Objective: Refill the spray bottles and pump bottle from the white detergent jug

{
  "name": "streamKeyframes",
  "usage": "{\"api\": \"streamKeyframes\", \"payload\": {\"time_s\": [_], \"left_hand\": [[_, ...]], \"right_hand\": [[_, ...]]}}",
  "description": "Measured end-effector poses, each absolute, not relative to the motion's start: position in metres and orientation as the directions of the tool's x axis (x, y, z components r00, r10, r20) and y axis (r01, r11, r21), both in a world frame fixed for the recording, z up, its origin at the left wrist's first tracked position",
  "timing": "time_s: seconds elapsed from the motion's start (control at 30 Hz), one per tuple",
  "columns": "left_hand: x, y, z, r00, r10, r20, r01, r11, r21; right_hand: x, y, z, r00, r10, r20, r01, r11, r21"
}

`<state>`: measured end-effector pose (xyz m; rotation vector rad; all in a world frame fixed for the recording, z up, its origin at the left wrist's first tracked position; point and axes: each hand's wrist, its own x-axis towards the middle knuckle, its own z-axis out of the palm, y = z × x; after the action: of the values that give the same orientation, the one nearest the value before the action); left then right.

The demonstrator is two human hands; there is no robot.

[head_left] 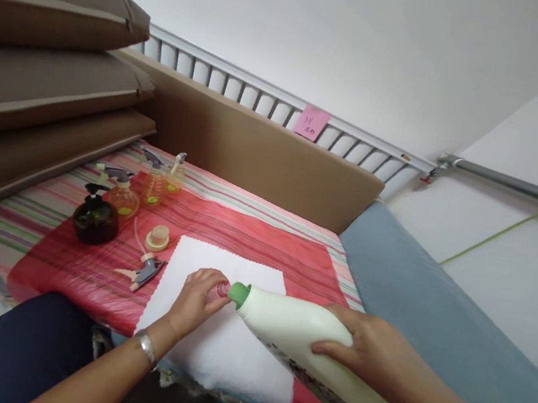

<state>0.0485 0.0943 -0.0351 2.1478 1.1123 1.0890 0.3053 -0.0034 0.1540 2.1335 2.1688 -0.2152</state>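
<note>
My right hand (368,348) grips a large white jug (299,341) with a green neck (238,293), tipped sideways toward the left. My left hand (196,298) is closed around a small pinkish bottle (221,289) whose mouth meets the jug's green neck. Both are held over a white cloth (217,275) lying on a red mat (263,241). A detached spray trigger head (144,272) with its tube lies just left of the cloth, beside a small round peach cap (158,237).
Several small spray bottles (150,184) and a dark round bottle (95,219) stand at the mat's far left. Brown cushions (39,80) are stacked on the left. A cardboard panel (266,154) stands behind, with a pink sticky note (311,123) on the rail. Blue fabric (434,314) lies right.
</note>
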Motion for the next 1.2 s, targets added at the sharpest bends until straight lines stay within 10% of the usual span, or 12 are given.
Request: {"api": "streamKeyframes", "payload": {"time_s": [1.2], "left_hand": [[0.045, 0.099, -0.038, 0.348, 0.842, 0.412, 0.422, -0.533, 0.734]], "right_hand": [[0.304, 0.007, 0.159, -0.053, 0.986, -0.157, 0.996, 0.063, 0.057]]}}
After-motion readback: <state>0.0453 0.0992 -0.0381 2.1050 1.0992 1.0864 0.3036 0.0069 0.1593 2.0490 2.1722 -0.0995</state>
